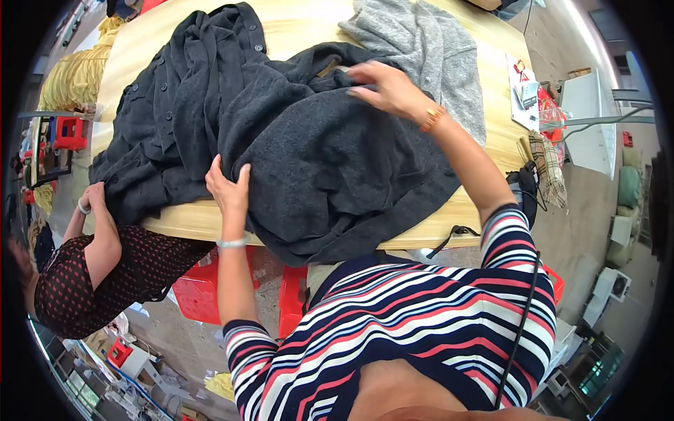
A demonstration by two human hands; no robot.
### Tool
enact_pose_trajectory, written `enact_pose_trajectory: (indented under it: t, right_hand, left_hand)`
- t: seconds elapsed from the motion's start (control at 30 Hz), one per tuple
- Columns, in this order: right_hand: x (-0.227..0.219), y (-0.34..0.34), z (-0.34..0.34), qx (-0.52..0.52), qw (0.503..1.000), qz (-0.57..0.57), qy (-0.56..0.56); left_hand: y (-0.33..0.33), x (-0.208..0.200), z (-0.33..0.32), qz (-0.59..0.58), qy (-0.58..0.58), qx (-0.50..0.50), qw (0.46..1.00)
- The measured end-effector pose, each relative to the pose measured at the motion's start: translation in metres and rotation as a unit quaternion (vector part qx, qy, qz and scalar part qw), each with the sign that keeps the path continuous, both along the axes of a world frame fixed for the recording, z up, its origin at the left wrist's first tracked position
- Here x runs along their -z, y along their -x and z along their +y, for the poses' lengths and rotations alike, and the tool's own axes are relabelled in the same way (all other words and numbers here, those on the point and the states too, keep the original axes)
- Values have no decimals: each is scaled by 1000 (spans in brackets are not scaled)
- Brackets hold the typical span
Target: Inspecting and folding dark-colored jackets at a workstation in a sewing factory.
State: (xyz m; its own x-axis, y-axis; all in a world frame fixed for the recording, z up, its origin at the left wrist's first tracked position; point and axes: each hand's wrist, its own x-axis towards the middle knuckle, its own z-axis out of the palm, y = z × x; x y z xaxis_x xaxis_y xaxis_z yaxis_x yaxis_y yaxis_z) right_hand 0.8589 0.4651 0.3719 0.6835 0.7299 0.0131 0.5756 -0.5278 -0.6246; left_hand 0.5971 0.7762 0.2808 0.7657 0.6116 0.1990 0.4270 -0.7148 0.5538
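Note:
A dark charcoal knit garment (302, 151) lies bunched on the table in front of me, its ribbed hem hanging over the near edge. My left hand (228, 189) touches its left side, fingers and thumb spread apart. At the garment's far end, beside a folded opening, my right hand (393, 90) reaches over the cloth with fingers stretched and thumb apart. Neither hand visibly grips the fabric. To the left, a dark buttoned cardigan (165, 105) lies against my garment, partly overlapped by it. A light grey knit garment (449, 63) is spread beyond my right hand.
On the left, a co-worker's hand (95, 196) rests at the cardigan's lower edge. Papers and small packets (525, 95) sit at the wooden table's (498, 77) right edge. Red stools (200, 291) stand below the near edge. Yellow cloth (77, 77) is piled at far left.

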Motion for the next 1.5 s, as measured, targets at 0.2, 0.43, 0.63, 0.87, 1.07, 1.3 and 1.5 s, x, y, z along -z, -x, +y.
enact_pose_trajectory:
  t: [0.2, 0.43, 0.63, 0.87, 1.07, 1.3, 1.5]
  right_hand:
    - [40, 15, 92, -94, 995, 28, 23]
    - [29, 116, 28, -272, 961, 29, -39]
    - [36, 133, 1, -234, 972, -6, -35]
    - [18, 143, -28, -285, 948, -104, -94]
    - [2, 161, -50, -316, 949, 19, -8]
    - [35, 138, -28, -99, 990, -80, -53]
    - [45, 83, 6, -86, 988, -123, 19]
  left_hand:
    - [5, 45, 84, -122, 438, -25, 890]
    - [37, 40, 101, -175, 630, -112, 748]
    - [40, 40, 88, -137, 709, -94, 685]
    - [48, 6, 69, -84, 743, -92, 657]
    - [51, -17, 68, -107, 682, -93, 718]
    - [41, -41, -14, -106, 26, 146, 983]
    - [1, -42, -78, -57, -199, 308, 929]
